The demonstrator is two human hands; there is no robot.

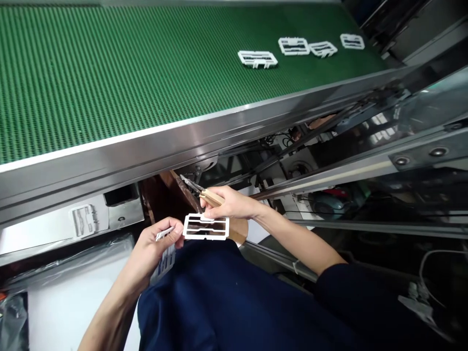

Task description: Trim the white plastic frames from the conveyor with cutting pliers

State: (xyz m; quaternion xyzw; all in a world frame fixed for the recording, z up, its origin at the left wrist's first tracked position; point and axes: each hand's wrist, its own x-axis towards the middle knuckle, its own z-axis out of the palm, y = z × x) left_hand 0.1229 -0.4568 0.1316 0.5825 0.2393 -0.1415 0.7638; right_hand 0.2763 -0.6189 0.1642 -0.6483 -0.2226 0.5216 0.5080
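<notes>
My left hand (161, 240) is closed, with more white slotted plastic pieces (167, 261) hanging under its palm. Its thumb and fingertips are at the left end of a white rectangular plastic frame (206, 238), which has bars across its opening. Wrapped round the tan handles of a pair of pliers (212, 197), my right hand (232, 202) is closed too. The metal jaws of the pliers point up and left, away from the frame. My right fingertips are at the frame's top edge; whether they also grip it, I cannot tell.
Several similar white frames (258, 59) lie on a green ribbed conveyor belt (109, 73). The belt's metal side rail (183, 131) runs just beyond my hands. Another white piece (84, 220) lies on a ledge at left. Metal bars (329, 180) cross at right.
</notes>
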